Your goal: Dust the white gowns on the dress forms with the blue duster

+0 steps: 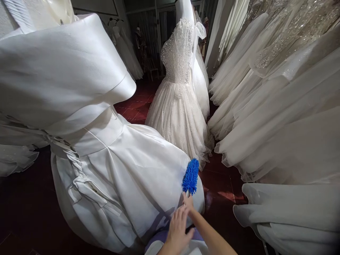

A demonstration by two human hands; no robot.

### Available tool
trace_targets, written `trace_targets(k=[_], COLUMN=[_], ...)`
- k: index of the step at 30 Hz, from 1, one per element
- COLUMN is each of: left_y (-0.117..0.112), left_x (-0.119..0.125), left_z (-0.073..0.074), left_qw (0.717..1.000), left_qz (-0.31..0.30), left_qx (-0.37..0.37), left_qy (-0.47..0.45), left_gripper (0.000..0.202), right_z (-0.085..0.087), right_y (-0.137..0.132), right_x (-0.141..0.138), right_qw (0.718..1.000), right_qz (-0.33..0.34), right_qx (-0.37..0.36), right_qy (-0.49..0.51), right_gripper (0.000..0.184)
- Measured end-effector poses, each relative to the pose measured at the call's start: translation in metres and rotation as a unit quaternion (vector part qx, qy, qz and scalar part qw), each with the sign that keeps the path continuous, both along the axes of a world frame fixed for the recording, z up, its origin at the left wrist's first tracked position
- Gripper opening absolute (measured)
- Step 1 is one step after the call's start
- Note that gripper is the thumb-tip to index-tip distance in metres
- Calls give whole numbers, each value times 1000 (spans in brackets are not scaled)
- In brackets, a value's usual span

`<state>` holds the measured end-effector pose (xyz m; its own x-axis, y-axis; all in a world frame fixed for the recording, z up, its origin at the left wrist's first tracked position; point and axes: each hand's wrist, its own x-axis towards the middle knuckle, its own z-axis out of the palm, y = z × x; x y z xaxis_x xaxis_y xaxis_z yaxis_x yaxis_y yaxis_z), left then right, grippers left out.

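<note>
A blue duster (pixel 191 176) with a shaggy chenille head and a short metal-looking handle is in my right hand (pixel 188 201), its fingers wrapped round the handle. The duster's head lies against or just over the right side of the wide skirt of a white satin gown (pixel 148 159); contact is hard to tell. This gown stands on a dress form and has a folded off-shoulder bodice and lacing at its side. My left hand (pixel 178 226) is open, its fingers stretched out near my right wrist and the skirt's lower edge. It holds nothing.
Ahead stands a beaded gown (pixel 178 95) on a mannequin, with another white gown behind it. White tulle gowns (pixel 281 131) hang densely along the right, their hems spreading over the dark red tiled floor (pixel 220 187). More gowns (pixel 124 51) hang at the back.
</note>
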<state>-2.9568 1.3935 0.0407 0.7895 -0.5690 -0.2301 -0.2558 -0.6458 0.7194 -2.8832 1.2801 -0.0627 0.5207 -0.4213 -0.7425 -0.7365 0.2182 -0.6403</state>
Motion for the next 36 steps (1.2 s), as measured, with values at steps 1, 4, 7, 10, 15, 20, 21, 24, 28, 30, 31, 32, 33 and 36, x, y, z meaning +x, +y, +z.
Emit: trace_targets(k=[1, 4, 7, 10, 15, 20, 21, 24, 28, 30, 31, 32, 33, 36], left_y=[-8, -31, -44, -47, -40, -33, -33, -34, -33, -32, -32, -32, -33, -34], left_x=[0, 0, 0, 0, 2, -1, -2, -2, 3, 3, 2, 0, -1, -1], left_z=[12, 36, 41, 30, 10, 14, 15, 13, 11, 12, 12, 12, 12, 8], left_qw=[997, 967, 930, 912, 903, 908, 908, 904, 902, 909, 909, 907, 900, 872], left_qz=[-68, -193, -241, -255, -239, -250, -250, -249, -234, -233, -241, -250, -261, -261], left_qx=[-35, -130, -191, -211, -189, -188, -192, -195, -189, -178, -177, -179, -188, -223], left_qy=[-22, -103, -203, -242, -302, -279, -275, -288, -309, -295, -289, -288, -295, -350], left_gripper=[75, 93, 89, 90, 78, 89, 90, 83, 77, 78, 80, 86, 94, 86], right_z=[4, 17, 26, 28, 21, 25, 27, 33, 39, 41, 43, 44, 45, 50], right_y=[-9, -30, -36, -27, -6, -1, -1, -3, -1, 1, 2, 3, 4, 5], right_x=[13, 54, 78, 78, 61, 59, 60, 67, 69, 65, 62, 60, 58, 55], right_qw=[1000, 999, 999, 999, 999, 999, 999, 1000, 999, 999, 999, 999, 999, 999], right_qz=[-11, -33, -40, -44, -41, -31, -27, -13, -5, -2, -1, 0, 1, 6], right_qx=[-5, -11, -13, -19, -14, -15, -18, -28, -41, -45, -46, -45, -45, -47], right_qy=[-5, -24, -34, -21, 18, 27, 21, -6, -22, -16, -11, -7, -2, 5], right_gripper=[21, 20, 23, 24, 28, 33, 33, 30, 28, 28, 28, 28, 29, 32])
